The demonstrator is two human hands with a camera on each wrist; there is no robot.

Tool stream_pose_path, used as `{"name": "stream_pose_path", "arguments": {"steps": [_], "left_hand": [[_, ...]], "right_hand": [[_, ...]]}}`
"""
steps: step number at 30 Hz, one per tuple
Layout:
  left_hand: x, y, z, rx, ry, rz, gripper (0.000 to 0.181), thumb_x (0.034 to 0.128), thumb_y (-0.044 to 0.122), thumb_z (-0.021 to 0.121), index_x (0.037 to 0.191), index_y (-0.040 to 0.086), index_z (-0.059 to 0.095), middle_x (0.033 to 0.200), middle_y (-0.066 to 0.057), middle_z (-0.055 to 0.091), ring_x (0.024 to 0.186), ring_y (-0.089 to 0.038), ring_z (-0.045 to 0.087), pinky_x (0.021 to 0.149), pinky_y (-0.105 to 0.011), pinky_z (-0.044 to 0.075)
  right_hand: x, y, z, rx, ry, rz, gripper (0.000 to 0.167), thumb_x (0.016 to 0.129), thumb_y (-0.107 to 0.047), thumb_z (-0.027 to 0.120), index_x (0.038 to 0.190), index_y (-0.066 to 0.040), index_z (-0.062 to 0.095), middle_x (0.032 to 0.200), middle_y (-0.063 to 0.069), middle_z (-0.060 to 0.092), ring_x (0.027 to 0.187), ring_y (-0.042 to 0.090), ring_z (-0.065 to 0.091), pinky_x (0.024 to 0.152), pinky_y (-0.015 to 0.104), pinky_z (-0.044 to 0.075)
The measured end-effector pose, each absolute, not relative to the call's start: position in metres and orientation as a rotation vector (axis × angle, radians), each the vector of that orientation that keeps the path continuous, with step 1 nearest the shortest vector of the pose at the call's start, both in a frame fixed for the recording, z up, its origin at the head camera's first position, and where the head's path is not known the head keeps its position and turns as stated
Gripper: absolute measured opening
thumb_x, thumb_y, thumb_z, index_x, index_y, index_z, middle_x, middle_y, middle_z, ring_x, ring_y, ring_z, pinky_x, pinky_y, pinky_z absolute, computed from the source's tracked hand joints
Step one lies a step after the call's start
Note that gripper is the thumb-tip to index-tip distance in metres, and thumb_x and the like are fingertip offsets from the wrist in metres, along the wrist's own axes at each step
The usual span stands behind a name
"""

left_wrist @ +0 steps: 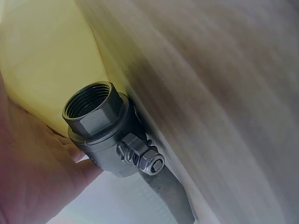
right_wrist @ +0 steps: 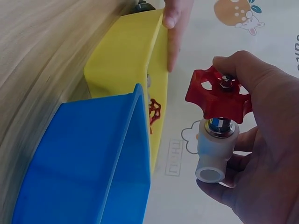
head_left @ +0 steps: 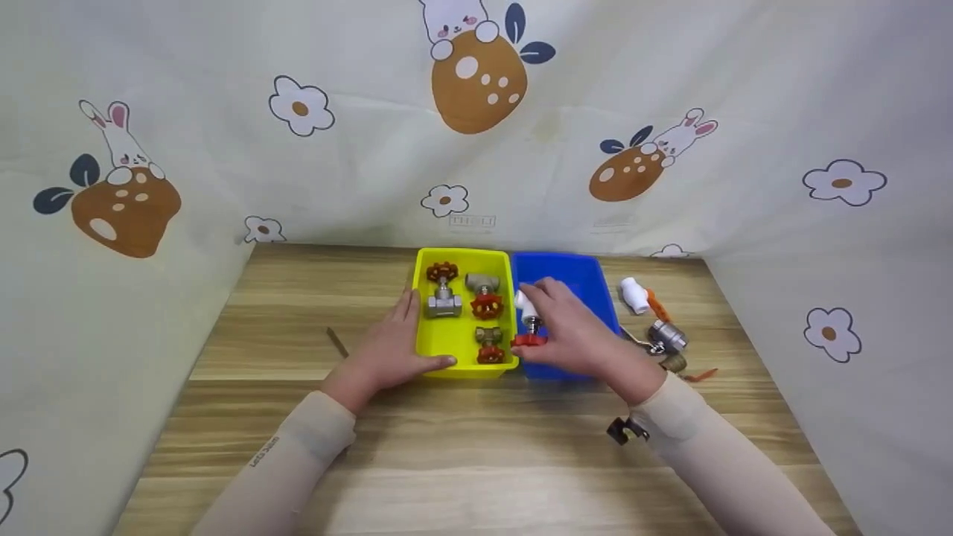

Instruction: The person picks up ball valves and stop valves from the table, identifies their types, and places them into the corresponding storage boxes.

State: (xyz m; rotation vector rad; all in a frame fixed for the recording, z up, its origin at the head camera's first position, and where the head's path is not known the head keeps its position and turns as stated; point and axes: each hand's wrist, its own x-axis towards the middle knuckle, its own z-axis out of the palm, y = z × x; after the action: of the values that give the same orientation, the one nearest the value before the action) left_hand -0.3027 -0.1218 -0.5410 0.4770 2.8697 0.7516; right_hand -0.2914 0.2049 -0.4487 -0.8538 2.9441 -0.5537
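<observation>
My right hand (head_left: 569,327) holds a white plastic stop valve with a red handwheel (right_wrist: 219,93), thumb at the wheel and fingers at the white body (right_wrist: 217,144). It is above the blue bin (head_left: 607,298), beside the yellow bin's right rim. My left hand (head_left: 387,350) rests against the left side of the yellow bin (head_left: 454,365), fingers straight, thumb over the near rim. Inside lie metal valves with red handwheels: a larger one (head_left: 444,304), another (head_left: 485,294) and a small one (head_left: 489,346). In the left wrist view, a metal ball valve (left_wrist: 107,130) sits beside my left hand.
Right of the blue bin lie a white valve with an orange lever (head_left: 635,295), a metal ball valve (head_left: 667,337) and a brass valve (head_left: 674,363). A lever (head_left: 337,342) pokes out left of my left hand. Patterned cloth (head_left: 372,186) walls surround the wooden table (head_left: 447,461).
</observation>
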Motion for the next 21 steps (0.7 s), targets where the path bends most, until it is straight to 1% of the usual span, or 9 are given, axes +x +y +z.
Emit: {"name": "stream_pose_path", "arguments": {"steps": [4,7,11,14,18,21], "left_hand": [[-0.303,-0.122,-0.541,0.477,2.875,0.733,0.139,0.0877,0.083,0.072,0.176,0.000,0.004,0.184,-0.022,0.001,0.166,-0.047,0.021,0.130,-0.062,0.031],[-0.302,-0.122,-0.540,0.478,2.875,0.726,0.139,0.0880,0.083,0.071,0.176,0.000,0.004,0.184,-0.022,0.001,0.166,-0.047,0.021,0.129,-0.062,0.031],[-0.302,-0.123,-0.539,0.474,2.873,0.728,0.139,0.0877,0.083,0.072,0.176,0.000,0.004,0.184,-0.022,0.001,0.166,-0.046,0.022,0.130,-0.061,0.031],[-0.303,-0.123,-0.539,0.481,2.864,0.748,0.139,0.0881,0.082,0.072,0.176,0.000,0.003,0.184,-0.022,0.001,0.166,-0.046,0.021,0.130,-0.060,0.031],[-0.303,-0.123,-0.540,0.486,2.852,0.763,0.139,0.0886,0.082,0.072,0.176,0.000,0.001,0.184,-0.022,0.000,0.167,-0.045,0.020,0.130,-0.060,0.030],[-0.303,-0.123,-0.540,0.473,2.854,0.755,0.139,0.0881,0.084,0.071,0.177,0.002,0.001,0.185,-0.020,-0.001,0.167,-0.044,0.020,0.130,-0.061,0.030]], "right_hand": [[-0.295,0.196,-0.448,-0.859,2.930,-0.522,0.101,0.090,-0.059,0.087,0.167,-0.009,0.046,0.146,0.007,0.054,0.129,0.024,0.052,0.112,0.044,0.054],[-0.297,0.190,-0.447,-0.867,2.916,-0.505,0.099,0.089,-0.055,0.089,0.165,-0.007,0.048,0.146,0.007,0.055,0.128,0.024,0.052,0.110,0.042,0.055],[-0.301,0.181,-0.445,-0.887,2.887,-0.509,0.096,0.087,-0.049,0.093,0.163,-0.007,0.051,0.141,0.006,0.055,0.122,0.022,0.052,0.105,0.039,0.056],[-0.305,0.175,-0.444,-0.926,2.873,-0.504,0.096,0.086,-0.046,0.095,0.162,-0.006,0.051,0.136,0.006,0.056,0.119,0.023,0.051,0.099,0.039,0.056],[-0.309,0.165,-0.442,-0.969,2.857,-0.479,0.099,0.087,-0.046,0.094,0.167,-0.012,0.048,0.137,0.005,0.055,0.120,0.023,0.050,0.100,0.039,0.055],[-0.311,0.157,-0.442,-0.967,2.840,-0.461,0.103,0.086,-0.049,0.094,0.170,-0.018,0.045,0.138,0.003,0.055,0.119,0.020,0.051,0.100,0.035,0.056]]}}
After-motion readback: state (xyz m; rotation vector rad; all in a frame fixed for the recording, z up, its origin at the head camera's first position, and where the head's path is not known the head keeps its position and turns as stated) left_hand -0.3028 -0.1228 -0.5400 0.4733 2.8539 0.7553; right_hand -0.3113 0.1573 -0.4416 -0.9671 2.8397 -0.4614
